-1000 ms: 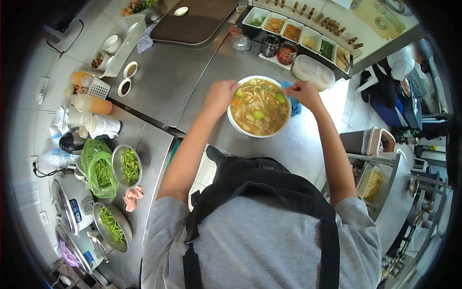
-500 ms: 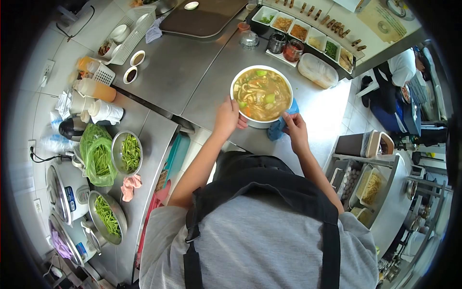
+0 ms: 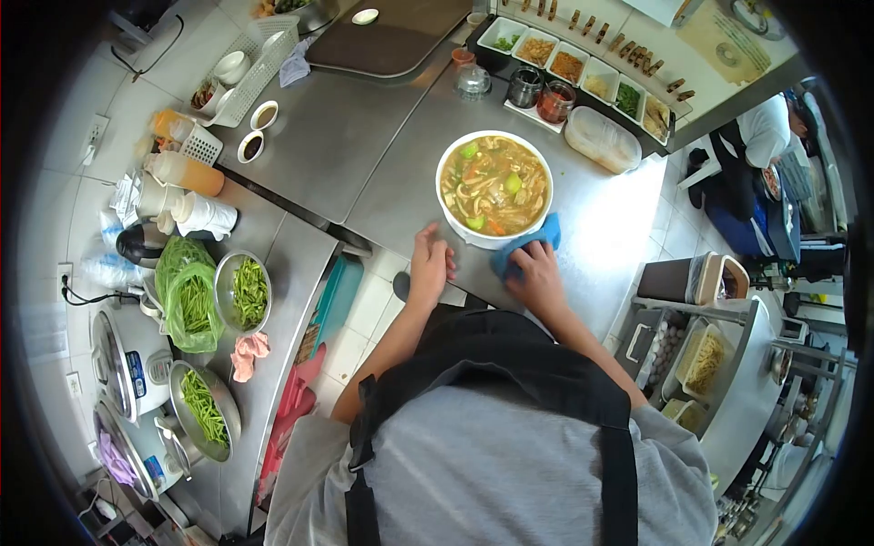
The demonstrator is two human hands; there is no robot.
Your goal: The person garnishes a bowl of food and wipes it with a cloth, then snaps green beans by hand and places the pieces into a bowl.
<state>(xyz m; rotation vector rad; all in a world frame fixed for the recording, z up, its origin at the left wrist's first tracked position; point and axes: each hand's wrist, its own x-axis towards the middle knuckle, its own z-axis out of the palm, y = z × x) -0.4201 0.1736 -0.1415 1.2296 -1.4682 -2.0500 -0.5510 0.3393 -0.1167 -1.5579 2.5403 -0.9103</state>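
Note:
A white bowl (image 3: pixel 446 217) stands on the steel counter, full of brown soup (image 3: pixel 496 187) with noodle-like strips, green pieces and bits of orange. My right hand (image 3: pixel 535 276) is closed on a blue cloth (image 3: pixel 546 235), pressing it against the counter just below the bowl's right side. Below and left of the bowl, my left hand (image 3: pixel 431 264) holds nothing; its fingers are loosely bent and apart, near the counter's front edge.
Behind the bowl are jars (image 3: pixel 555 102), a lidded plastic box (image 3: pixel 603 139) and a rack of topping tubs (image 3: pixel 568 64). A brown tray (image 3: pixel 391 41) lies at the back. Bowls of green vegetables (image 3: pixel 242 291) fill the left counter. Another person (image 3: pixel 763 132) is at far right.
My left hand has let go of the bowl and drawn back toward the counter edge. My right hand has come down onto the blue cloth, now bunched under it.

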